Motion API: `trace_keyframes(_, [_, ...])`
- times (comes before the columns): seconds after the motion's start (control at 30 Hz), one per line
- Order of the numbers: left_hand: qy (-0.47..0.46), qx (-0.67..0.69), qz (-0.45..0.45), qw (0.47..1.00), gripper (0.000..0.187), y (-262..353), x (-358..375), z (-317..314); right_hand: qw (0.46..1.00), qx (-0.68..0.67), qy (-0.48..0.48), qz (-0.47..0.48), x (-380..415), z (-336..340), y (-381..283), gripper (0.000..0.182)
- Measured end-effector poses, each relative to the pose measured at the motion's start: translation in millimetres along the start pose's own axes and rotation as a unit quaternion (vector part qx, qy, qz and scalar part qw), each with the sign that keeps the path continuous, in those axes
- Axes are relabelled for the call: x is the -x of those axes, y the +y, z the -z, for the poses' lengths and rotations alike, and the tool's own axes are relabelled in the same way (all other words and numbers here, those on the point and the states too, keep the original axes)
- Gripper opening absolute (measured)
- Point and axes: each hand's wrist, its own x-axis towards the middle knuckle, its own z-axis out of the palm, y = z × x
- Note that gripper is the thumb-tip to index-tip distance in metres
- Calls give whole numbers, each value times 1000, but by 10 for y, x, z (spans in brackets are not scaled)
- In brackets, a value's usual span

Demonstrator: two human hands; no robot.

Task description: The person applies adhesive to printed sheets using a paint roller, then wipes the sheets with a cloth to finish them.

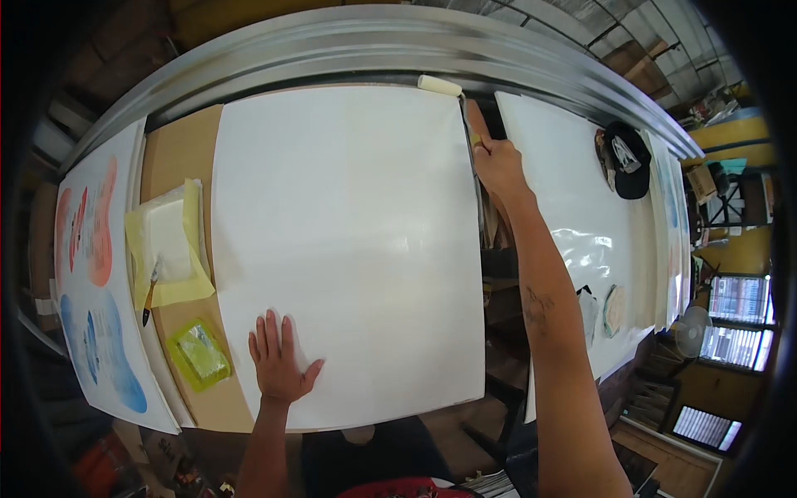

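Note:
A large white board [357, 224] lies flat in front of me. My left hand [281, 357] rests on its lower left part, palm down with the fingers spread. At the board's far right corner, my right hand [500, 166] is closed round the handle of a paint roller [440, 85]. The roller's cream sleeve lies across the board's far edge. Left of the board, a paint tray [170, 232] sits in yellowish paper, with a paintbrush [150, 292] lying over its near side. Nearer me is a lime green plastic container [198, 354].
Brown cardboard [170, 158] lies under the tray. Printed sheets [95, 290] with red and blue shapes are at the far left. Right of a gap stands another white surface [556, 183] bearing a black cap [628, 162]. Metal rails [357, 37] run along the back.

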Motion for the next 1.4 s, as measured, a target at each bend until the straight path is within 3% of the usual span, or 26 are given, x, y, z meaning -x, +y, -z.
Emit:
trace_keyframes(0.13, [12, -12, -3, 1000, 102, -14, 16, -12, 999, -28, -39, -4, 699, 301, 28, 26])
trace_keyframes(0.23, [-1, -16, 2, 1000, 104, -2, -7, -12, 997, -4, -80, 18, 1582, 575, 153, 37])
trace_keyframes(0.27, [-1, -15, 2, 1000, 104, 5, -14, -8, 991, 4, -129, -25, 1900, 744, 116, 38])
trace_keyframes(0.3, [0, -15, 4, 1000, 104, 7, -16, -9, 993, -7, -114, 27, 2254, 842, 198, 39])
trace_keyframes(0.43, [20, -15, -13, 1000, 102, 9, -6, -35, 981, 19, -190, -25, 3746, 1429, 154, 53])
trace_keyframes(0.47, [28, -18, -21, 999, 100, 6, -3, -39, 968, 43, -239, -63, 4115, 1609, 101, 55])
trace_keyframes(0.6, [43, -27, -32, 998, 97, -2, 18, -63, 951, 34, -280, -126, 5268, 2131, -60, 55])
trace_keyframes(0.77, [53, 5, -38, 998, 95, 7, 26, -38, 959, 39, -262, -102, 5054, 2008, -56, 52])
trace_keyframes(0.93, [51, -3, -35, 998, 94, -9, 39, -49, 990, 11, -137, 17, 3331, 1022, 26, 43])
trace_keyframes(1.03, [62, -7, -40, 997, 94, -33, 57, -94, 994, -27, -108, 22, 2502, 561, -331, 35])
trace_keyframes(1.13, [72, -13, -49, 996, 94, -44, 52, -117, 996, 17, -82, -7, 2791, 373, -493, 34])
trace_keyframes(1.17, [76, -14, -48, 996, 93, -43, 54, -128, 996, 29, -84, 22, 3133, 362, -403, 38])
trace_keyframes(1.27, [83, -23, -44, 995, 93, -54, 74, -163, 987, -6, -160, -36, 4445, 749, -462, 53])
trace_keyframes(1.3, [84, -27, -47, 995, 93, -55, 71, -169, 987, -12, -162, -16, 4874, 938, -510, 55])
trace_keyframes(1.4, [78, -26, -38, 996, 93, -52, 70, -179, 974, -37, -209, -82, 5878, 1506, -685, 55])
